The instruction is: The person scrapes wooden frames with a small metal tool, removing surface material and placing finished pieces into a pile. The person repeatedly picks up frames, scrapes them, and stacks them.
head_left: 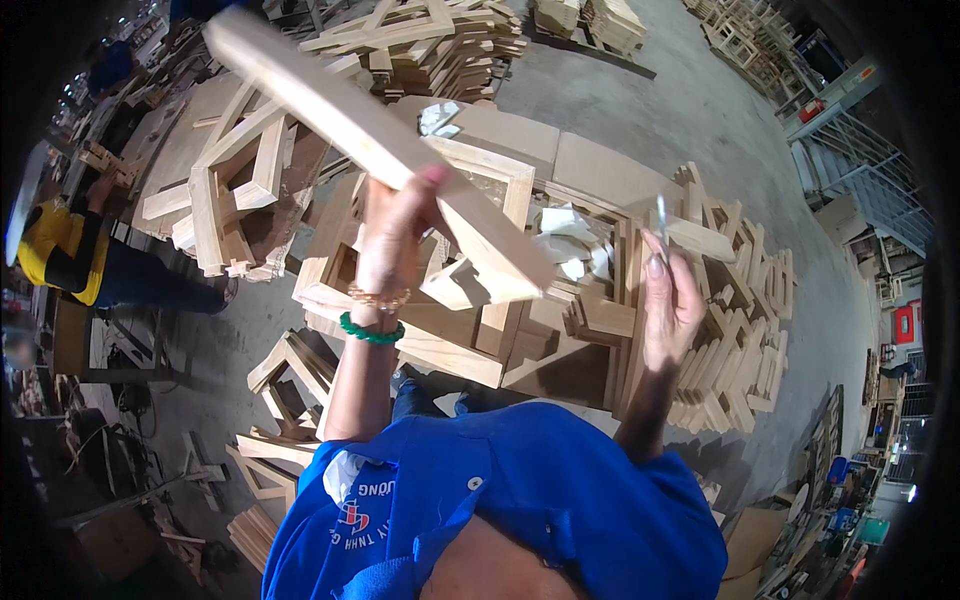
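My left hand [392, 225], with a green beaded bracelet at the wrist, grips a long pale wooden bar [340, 125]. The bar is raised and slants from far left down to the middle. A shorter angled wooden piece [460, 287] shows by its near end; whether the two are joined I cannot tell. Off to the right, my right hand [668, 300] pinches a thin, slender tool [661, 215] with a shiny upright tip; its exact kind is unclear. Below and between my hands lie wooden frames [430, 330] and crumpled white scraps [570, 240].
Stacked angled wooden frames [725, 370] stand to my right, and another stack [430, 50] lies at the far side. More frame parts [230, 190] rest on a board at left. A person in yellow and black [65, 250] works beyond. A metal staircase [870, 170] rises at far right.
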Motion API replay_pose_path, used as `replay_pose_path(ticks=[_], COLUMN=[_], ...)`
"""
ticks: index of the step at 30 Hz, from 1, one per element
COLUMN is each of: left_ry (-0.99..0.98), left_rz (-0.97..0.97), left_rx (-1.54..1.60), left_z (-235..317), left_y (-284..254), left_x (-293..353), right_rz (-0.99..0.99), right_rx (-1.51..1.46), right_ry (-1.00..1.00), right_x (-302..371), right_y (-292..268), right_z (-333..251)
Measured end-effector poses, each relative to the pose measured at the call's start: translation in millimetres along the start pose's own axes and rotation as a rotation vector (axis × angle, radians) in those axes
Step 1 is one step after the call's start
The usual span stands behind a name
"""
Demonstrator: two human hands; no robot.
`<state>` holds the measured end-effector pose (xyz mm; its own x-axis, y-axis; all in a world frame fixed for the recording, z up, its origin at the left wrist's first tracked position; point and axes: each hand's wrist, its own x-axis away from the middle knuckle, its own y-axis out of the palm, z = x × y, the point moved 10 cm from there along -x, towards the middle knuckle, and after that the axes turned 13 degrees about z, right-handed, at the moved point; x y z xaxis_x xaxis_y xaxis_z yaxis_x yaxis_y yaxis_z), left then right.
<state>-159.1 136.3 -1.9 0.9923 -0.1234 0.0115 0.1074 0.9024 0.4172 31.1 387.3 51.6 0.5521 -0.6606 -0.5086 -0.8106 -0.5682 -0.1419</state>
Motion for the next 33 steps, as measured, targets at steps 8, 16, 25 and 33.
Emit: replay_pose_path(ticks=[8, 16, 25, 33], left_ry=[-0.003, 0.435, 0.038, -0.426], left_rz=[-0.729, -0.944, -0.765, -0.511], left_rx=[-1.333, -1.418, -0.687, 0.411], left_z=[-117, -167, -76, -34], left_y=[57, 27, 66, 59], left_x=[30, 42, 7, -13], right_rz=[-0.097, -0.34, 0.049, -0.738], right_rx=[0.336, 0.366, 0.214, 0.246], right_ry=[-0.352, -0.251, 0.173, -0.138], right_x=[-2, 26, 18, 59], right_y=[-20, 6, -38, 90], right_z=[-40, 8, 51, 41])
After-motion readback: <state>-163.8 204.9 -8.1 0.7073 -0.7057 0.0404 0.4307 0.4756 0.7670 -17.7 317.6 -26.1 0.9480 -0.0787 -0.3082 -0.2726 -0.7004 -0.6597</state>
